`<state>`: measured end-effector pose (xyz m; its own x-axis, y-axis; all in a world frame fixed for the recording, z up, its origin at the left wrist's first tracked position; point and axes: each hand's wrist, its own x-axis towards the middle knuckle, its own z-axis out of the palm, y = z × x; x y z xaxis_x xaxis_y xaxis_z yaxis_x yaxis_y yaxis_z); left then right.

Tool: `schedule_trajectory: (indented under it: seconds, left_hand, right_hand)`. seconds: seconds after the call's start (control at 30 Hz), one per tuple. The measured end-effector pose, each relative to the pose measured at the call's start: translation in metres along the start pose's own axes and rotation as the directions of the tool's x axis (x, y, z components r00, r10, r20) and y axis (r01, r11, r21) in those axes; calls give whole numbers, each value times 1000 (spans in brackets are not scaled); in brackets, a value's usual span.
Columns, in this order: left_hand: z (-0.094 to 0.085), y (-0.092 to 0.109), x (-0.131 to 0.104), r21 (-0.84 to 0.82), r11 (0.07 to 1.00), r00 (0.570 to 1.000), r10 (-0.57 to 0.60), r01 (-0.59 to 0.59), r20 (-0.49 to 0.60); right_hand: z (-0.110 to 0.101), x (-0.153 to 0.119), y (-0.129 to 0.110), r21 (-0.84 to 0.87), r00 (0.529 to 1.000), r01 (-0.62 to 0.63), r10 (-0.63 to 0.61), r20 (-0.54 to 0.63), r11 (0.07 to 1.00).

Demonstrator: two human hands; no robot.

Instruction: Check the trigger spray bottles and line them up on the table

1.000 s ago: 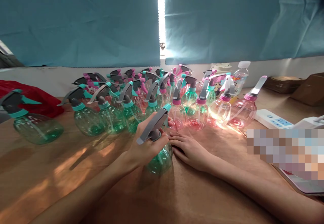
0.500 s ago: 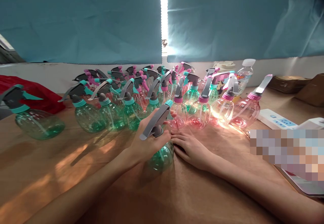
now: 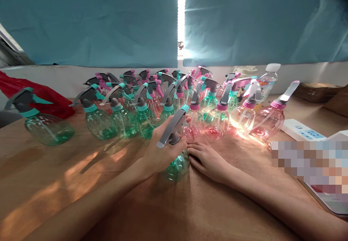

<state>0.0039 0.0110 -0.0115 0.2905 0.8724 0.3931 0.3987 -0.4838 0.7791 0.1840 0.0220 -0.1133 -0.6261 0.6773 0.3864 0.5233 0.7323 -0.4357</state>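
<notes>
My left hand point(image 3: 163, 148) is wrapped round the neck of a green spray bottle point(image 3: 176, 168) that stands upright on the brown table point(image 3: 217, 212). Its grey lever and turquoise nozzle rise above my fingers. My right hand point(image 3: 208, 159) lies flat on the table just right of that bottle, fingers stretched toward it; whether the fingertips touch it I cannot tell. Behind my hands stand several more spray bottles, green ones such as a green bottle point(image 3: 145, 123) to the left and pink ones such as a pink bottle point(image 3: 216, 125) to the right.
A lone green bottle point(image 3: 47, 130) stands at the far left, before a red bag point(image 3: 58, 101). At the right are a white device point(image 3: 304, 130), a tablet-like object point(image 3: 323, 197), partly blurred, and a brown box point(image 3: 318, 92). A clear bottle point(image 3: 269, 79) stands behind.
The view has shifted slightly, so most things appear a little further right. My left hand keeps its hold on the bottle, and my right hand stays flat.
</notes>
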Motion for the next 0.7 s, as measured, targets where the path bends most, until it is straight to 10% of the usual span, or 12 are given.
schedule_trajectory:
  seconds: [0.7]
  left_hand:
    - [1,-4,1,20,999,999,37,-37,17]
  right_hand:
    - [0,-1,-1,-4,1000,11,-11,-14,1000]
